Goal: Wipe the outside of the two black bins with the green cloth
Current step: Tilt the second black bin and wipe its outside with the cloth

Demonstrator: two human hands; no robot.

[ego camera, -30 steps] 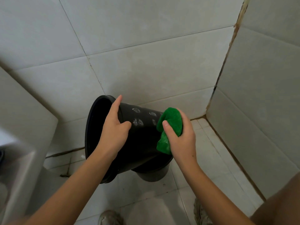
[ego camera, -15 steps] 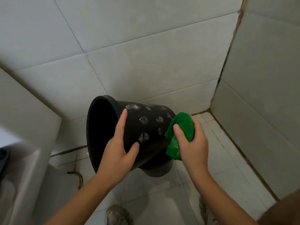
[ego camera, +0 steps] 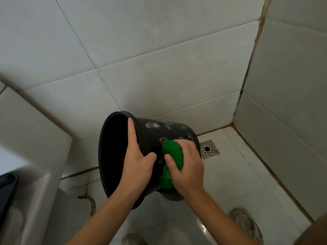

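Note:
A black bin (ego camera: 150,133) lies tipped on its side in the air, its open mouth facing left and pale smudges dotting its outer wall. My left hand (ego camera: 137,165) grips its rim, fingers reaching inside the mouth and thumb on the outside wall. My right hand (ego camera: 187,167) holds the bunched green cloth (ego camera: 172,154) and presses it against the bin's side, close to the left thumb. Below it a second dark bin (ego camera: 172,197) shows only as a sliver under my right wrist; the rest is hidden.
White wall tiles meet in a corner at the right. A metal floor drain (ego camera: 208,149) sits in the tiled floor behind the bin. A white toilet (ego camera: 26,174) fills the left side. My shoes (ego camera: 246,225) are at the bottom.
The right hand slid the green cloth leftward along the bin's wall, from near its base toward the left thumb. The left hand shifted its grip so its fingers hook inside the rim.

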